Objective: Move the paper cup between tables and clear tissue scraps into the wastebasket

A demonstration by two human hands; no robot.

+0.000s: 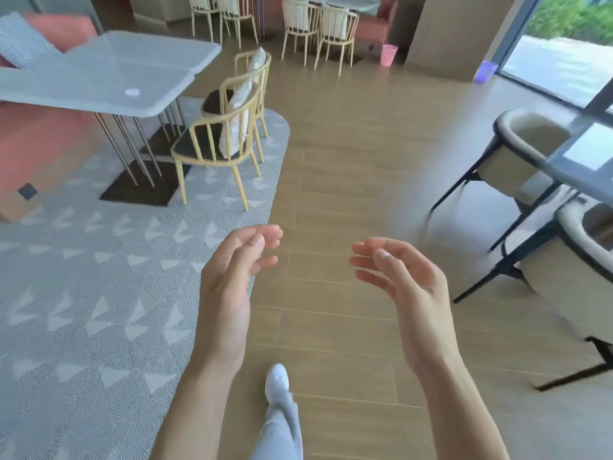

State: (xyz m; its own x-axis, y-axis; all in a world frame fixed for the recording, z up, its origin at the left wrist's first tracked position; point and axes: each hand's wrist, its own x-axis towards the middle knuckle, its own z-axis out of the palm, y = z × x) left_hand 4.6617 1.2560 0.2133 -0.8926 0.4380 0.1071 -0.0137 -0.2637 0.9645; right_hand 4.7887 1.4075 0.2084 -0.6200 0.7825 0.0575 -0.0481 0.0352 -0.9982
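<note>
No readable text, labels, brands, numbers or signs anywhere — nothing legible on furniture, floor or walls — too blurred to make out any.

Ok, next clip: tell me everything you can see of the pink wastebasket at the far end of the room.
The pink wastebasket is a small tapered bin, wider at the rim than at the base, and looks like plastic. It stands upright on the wooden floor at the far end of the room, beside a beige wall corner and just right of a pale chair. Its contents cannot be seen from here. Neither hand is near it.
</note>
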